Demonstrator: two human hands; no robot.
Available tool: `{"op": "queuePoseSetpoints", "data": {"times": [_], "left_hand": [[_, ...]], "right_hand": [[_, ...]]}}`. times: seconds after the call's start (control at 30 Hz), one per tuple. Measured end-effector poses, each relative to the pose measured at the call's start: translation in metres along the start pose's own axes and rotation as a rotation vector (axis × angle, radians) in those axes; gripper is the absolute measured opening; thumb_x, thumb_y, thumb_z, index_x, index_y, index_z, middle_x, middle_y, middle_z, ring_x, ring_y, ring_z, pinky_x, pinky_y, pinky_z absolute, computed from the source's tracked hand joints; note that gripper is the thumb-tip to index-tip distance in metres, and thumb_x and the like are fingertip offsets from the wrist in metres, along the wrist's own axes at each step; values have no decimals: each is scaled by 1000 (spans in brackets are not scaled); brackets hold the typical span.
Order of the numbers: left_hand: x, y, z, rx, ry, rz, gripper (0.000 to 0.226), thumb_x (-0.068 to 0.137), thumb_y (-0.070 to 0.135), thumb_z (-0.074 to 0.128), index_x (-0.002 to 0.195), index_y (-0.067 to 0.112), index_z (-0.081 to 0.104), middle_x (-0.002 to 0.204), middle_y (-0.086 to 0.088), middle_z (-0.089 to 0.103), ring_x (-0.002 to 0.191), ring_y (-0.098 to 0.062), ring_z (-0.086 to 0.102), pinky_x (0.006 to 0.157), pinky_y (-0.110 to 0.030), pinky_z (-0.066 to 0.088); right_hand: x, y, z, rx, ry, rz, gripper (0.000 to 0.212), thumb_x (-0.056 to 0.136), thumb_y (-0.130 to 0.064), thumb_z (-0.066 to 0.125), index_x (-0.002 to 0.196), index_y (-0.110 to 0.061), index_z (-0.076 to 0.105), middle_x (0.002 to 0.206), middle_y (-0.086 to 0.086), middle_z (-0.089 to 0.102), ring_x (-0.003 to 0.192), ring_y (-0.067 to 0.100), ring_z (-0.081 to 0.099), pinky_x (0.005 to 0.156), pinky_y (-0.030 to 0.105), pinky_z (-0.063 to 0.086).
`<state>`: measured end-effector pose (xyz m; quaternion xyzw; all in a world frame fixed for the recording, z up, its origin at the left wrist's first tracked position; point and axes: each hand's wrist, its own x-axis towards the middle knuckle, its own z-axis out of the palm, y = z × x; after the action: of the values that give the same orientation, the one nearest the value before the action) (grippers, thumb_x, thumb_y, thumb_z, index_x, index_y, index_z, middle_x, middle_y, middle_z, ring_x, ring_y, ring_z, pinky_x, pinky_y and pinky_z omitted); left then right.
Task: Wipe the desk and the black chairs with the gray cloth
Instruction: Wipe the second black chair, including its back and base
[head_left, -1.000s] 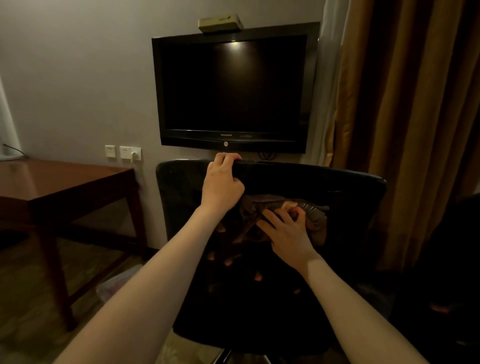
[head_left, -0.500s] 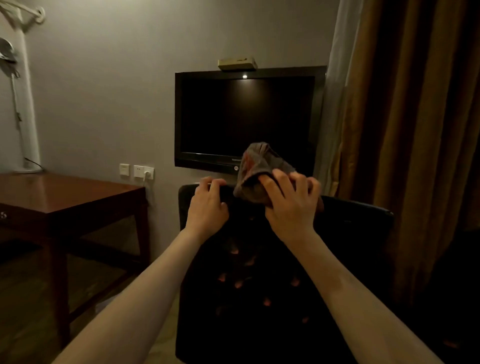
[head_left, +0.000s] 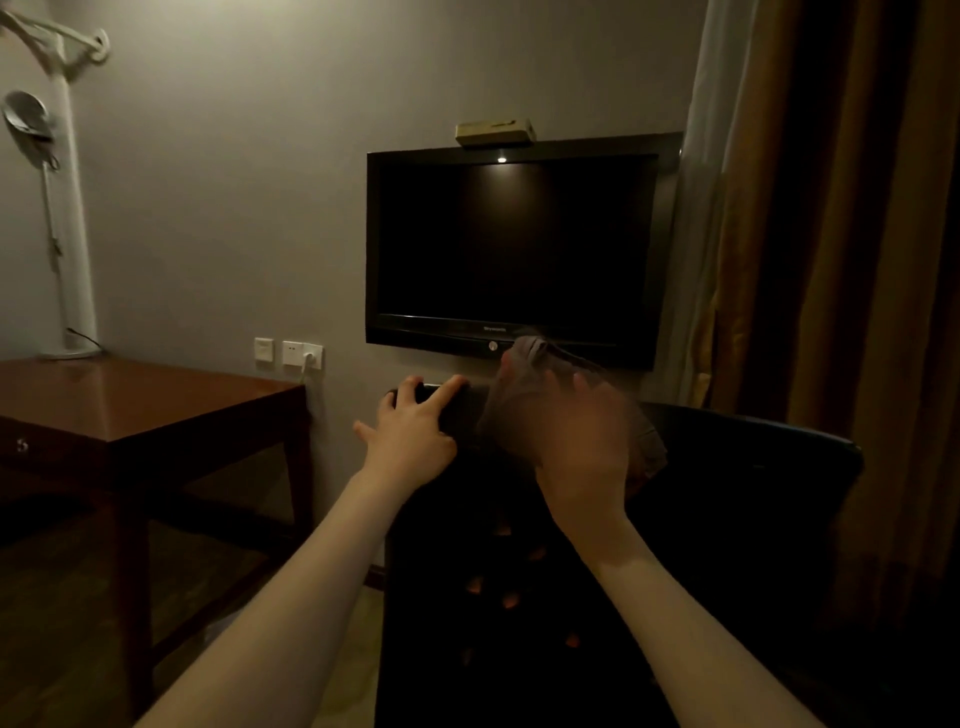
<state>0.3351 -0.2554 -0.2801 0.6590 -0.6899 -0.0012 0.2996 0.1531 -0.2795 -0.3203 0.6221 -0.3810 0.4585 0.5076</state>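
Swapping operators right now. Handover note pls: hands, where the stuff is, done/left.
Left hand: open, fingers resting on the top edge of the black chair back.
Right hand: motion-blurred, on the gray cloth at that same top edge; grip unclear.
Desk: off to the left, neither hand on it.
Done: cannot tell from the surfaces.
Left: likely the rest of this chair, any other chairs, and the desk if not yet wiped.
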Motion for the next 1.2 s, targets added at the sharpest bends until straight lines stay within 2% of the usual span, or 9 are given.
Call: {"op": "queuePoseSetpoints", "data": {"times": [0.4,0.6,0.67,0.73,0.83,0.93,1.0,1.07,1.2], "left_hand": [[-13,18,-7,-6,-48,-4,68,90,19,47,144,44,15,154,-6,6,139,-40,8,107,-63,12],[-10,19,-5,-7,-43,-2,70,89,18,47,144,45,13,154,-5,4,139,-42,4,107,-64,11],[-8,19,-2,6,-45,7,71,89,19,48,144,45,12,154,-5,3,139,-42,4,107,-64,12],[-7,17,-3,35,-27,19,72,88,19,49,144,46,12,153,-5,4,138,-42,6,107,-64,14],[-7,5,-8,61,-50,53,79,86,16,51,144,48,7,153,-2,8,136,-40,10,106,-63,16],[-6,-14,-13,-363,-24,18,91,83,-2,46,144,49,3,151,0,21,138,-32,18,107,-54,29],[-4,-24,-12,-741,57,-68,90,86,-8,45,147,41,3,152,-2,24,137,-26,27,90,-30,44],[-8,-31,-12,-886,19,-169,84,90,-7,45,149,31,-1,156,-4,14,138,-25,27,81,-18,42],[-12,-35,0,-942,-116,-202,74,93,-5,40,150,25,3,152,-8,23,102,-9,49,79,-21,43]], "right_hand": [[-31,7,0,5,-47,-91,28,85,-18,44,113,-19,49,131,10,57,122,34,52,102,57,34],[-87,-3,21,-18,-313,-500,25,69,-24,61,91,-24,74,112,5,69,103,30,66,104,57,19],[-112,-25,24,10,-521,-473,29,58,-30,68,86,-26,76,104,1,72,94,27,69,100,52,22],[-112,-43,23,71,-621,-431,30,62,-28,54,82,-29,75,96,-2,73,86,26,71,96,48,30],[-88,-43,11,182,-663,-370,47,39,-26,82,85,-30,74,94,-5,73,86,23,70,76,40,54],[-55,-37,-10,354,-398,-221,33,60,-24,62,93,-23,70,97,0,72,89,26,70,69,37,55],[-21,-33,-23,402,-180,-112,36,70,-17,45,103,-19,59,104,6,71,95,30,68,76,40,53],[14,-30,-30,371,-18,-48,35,74,-15,43,108,-17,49,108,10,69,103,34,65,83,44,50],[66,-29,-27,155,-87,69,37,77,-11,51,114,-15,51,114,11,66,110,36,59,88,49,46]]}}
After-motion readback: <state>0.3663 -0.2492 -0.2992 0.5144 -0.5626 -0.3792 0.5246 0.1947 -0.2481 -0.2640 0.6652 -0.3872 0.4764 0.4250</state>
